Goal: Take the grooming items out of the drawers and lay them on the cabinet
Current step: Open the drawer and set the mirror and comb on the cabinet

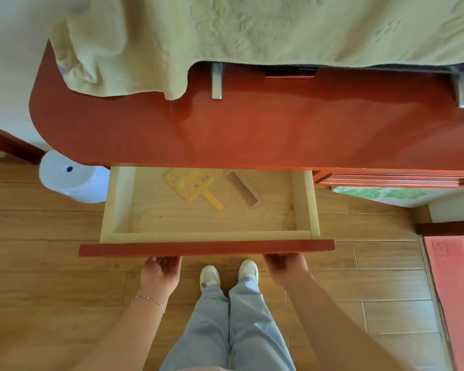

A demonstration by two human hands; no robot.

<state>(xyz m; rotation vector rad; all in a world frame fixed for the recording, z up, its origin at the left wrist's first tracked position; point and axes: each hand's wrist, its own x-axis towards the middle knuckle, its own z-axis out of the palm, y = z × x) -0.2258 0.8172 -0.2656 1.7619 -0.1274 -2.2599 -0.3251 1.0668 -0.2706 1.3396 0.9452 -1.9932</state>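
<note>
Left hand (pixel 160 274) and right hand (pixel 285 269) under the drawer front (pixel 206 249) — fingers curled beneath its edge, tips hidden. Beyond the fingers, inside — yellow hand mirror (pixel 192 186) beside comb (pixel 243 188).

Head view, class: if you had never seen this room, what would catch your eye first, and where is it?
The open drawer in the middle, with a yellow hand mirror and a comb lying apart on its pale wood floor. Above it spreads the red cabinet top, a pale green cloth draped over its far side. Left hand and right hand grasp the drawer front.
</note>
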